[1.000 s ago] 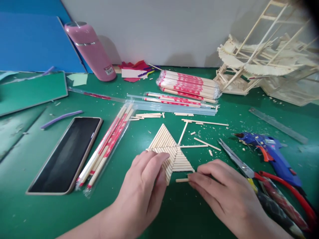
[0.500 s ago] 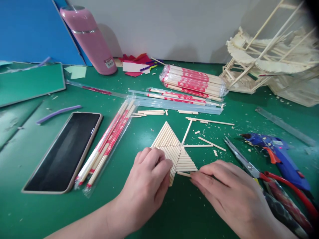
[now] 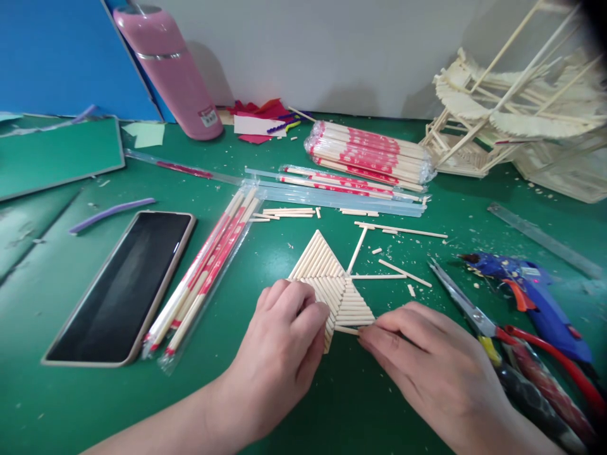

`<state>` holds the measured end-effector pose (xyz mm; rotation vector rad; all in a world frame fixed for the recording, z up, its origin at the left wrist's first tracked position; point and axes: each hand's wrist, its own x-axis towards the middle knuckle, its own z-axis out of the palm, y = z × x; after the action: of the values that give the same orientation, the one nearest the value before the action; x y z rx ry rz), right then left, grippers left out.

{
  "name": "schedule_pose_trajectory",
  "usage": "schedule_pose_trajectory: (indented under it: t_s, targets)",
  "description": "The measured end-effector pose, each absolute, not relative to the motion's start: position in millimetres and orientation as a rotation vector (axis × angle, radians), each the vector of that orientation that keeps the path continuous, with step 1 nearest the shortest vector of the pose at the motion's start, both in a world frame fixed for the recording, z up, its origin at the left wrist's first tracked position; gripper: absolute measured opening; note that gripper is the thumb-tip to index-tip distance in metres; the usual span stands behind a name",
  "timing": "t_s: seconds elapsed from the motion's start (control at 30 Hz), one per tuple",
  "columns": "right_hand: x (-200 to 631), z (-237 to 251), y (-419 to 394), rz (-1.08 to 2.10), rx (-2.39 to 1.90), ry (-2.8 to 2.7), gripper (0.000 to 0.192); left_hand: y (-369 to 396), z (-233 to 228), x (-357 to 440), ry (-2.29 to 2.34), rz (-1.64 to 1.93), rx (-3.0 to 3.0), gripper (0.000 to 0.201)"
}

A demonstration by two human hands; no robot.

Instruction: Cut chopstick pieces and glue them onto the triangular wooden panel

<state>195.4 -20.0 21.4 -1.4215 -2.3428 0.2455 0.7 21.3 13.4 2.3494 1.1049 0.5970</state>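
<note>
A flat panel of pale wooden sticks (image 3: 327,260), laid side by side in triangular sections, lies on the green table. My left hand (image 3: 284,335) is closed over its left part, fingers curled, and hides some of it. At the panel's lower right edge, my right hand (image 3: 422,347) pinches a short wooden stick (image 3: 346,330) between thumb and fingers. The left end of that stick meets or nearly meets the panel; its right end is hidden in the fingers. Loose sticks (image 3: 377,277) extend from the panel's right corner.
Scissors (image 3: 467,309) and a blue glue gun (image 3: 533,297) lie at right, beside red-handled cutters (image 3: 564,360). A phone (image 3: 121,287) and wrapped chopsticks (image 3: 208,265) lie at left. Behind are a chopstick bundle (image 3: 370,155), a pink bottle (image 3: 171,76) and a wooden stick model (image 3: 502,114).
My right hand has shifted slightly left with the short stick, bringing its end closer in along the panel's lower edge. My left hand stays almost still on the panel.
</note>
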Motion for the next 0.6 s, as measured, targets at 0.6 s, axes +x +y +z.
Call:
schedule_pose_trajectory:
  t_s: [0.6]
  targets:
    - [198.3, 16.9, -18.6, 0.221, -1.487, -2.230, 0.016, 17.6, 16.2, 2.9, 1.168, 0.619, 2.376, 0.006]
